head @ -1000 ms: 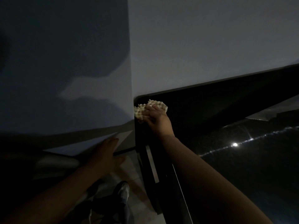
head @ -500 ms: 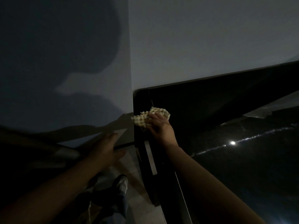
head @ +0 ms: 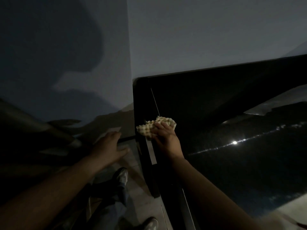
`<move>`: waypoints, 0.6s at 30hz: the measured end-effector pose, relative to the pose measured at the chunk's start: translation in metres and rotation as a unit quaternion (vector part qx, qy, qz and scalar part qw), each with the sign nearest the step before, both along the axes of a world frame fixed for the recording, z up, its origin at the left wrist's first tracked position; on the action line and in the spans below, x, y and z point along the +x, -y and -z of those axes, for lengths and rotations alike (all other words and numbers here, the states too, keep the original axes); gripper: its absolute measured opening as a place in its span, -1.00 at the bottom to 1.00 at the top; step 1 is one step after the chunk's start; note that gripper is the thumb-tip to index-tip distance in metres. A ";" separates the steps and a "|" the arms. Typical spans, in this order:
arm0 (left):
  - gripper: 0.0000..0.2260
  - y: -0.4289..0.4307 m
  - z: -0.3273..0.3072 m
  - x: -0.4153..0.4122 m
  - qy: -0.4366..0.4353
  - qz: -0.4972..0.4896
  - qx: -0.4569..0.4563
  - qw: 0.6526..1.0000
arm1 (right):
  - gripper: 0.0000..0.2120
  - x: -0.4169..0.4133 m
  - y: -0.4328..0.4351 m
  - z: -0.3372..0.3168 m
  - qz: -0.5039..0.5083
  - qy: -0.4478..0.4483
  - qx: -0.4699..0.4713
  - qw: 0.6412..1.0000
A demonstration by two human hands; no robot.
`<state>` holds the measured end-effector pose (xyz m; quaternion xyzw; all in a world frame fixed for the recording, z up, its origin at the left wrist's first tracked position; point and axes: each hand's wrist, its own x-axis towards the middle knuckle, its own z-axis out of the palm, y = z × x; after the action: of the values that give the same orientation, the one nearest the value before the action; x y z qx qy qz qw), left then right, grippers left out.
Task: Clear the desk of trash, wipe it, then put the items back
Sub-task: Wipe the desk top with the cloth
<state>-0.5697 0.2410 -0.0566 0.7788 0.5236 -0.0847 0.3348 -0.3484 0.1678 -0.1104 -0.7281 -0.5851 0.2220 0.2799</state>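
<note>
Right hand, just right of centre frame, grips a pale waffle-textured cloth, fingers curled over the bunched fabric and pressing it down on the left edge of the glossy black desk. A second ago the cloth sat tight in the desk's far left corner. Now it lies lower in the frame, nearer the person, with a strip of bare black edge above it.

Left hand, left of centre, hovers off the desk with fingers spread and holding nothing, much as it was before.

A bright dot of reflected light shines on the desk at right. The room is dim. A grey wall fills the upper frame, with a large shadow at upper left. One shoe shows on the floor at lower centre.
</note>
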 end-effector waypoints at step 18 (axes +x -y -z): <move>-0.36 0.122 0.000 -0.015 0.035 -0.018 0.037 0.999 | -0.73 -0.014 0.121 0.004 -0.002 0.013 -0.008 1.000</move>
<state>-0.5844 0.1192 -0.0567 0.7837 0.5279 -0.0320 0.3256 -0.3625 0.0467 -0.1141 -0.7320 -0.5883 0.2173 0.2661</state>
